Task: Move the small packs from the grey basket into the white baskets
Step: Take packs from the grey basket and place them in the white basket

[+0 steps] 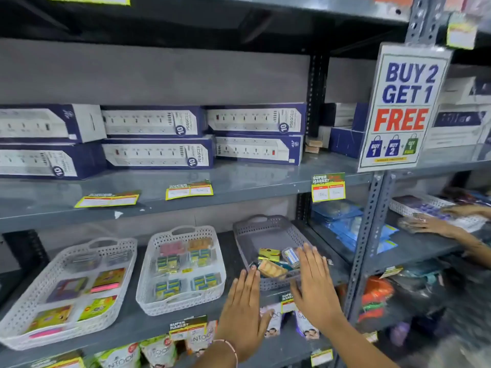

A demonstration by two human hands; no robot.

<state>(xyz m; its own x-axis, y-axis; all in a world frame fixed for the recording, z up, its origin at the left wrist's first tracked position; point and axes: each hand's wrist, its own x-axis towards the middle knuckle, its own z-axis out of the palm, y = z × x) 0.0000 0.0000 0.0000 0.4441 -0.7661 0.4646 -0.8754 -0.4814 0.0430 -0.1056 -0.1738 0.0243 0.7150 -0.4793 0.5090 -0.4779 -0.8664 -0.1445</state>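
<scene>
Left hand (pixel 243 309) and right hand (pixel 314 285) both flat, fingers spread, gripping nothing, at front of grey perforated plastic basket (pixel 265 229).
L→R on shelf: 2 white perforated plastic baskets (pixel 125 257) (pixel 212 236) part-filled; grey basket tilted, small packs (pixel 271 269) piled at its front edge, between the hands.

Both hands reach to the front end of the grey basket (pixel 265 235): left hand (pixel 243 312) before its front-left corner, right hand (pixel 313 285) at its front-right rim. Small packs (pixel 276 261) lie in the basket between the hands. Two white baskets (pixel 148 266) stand left of the left hand.
</scene>
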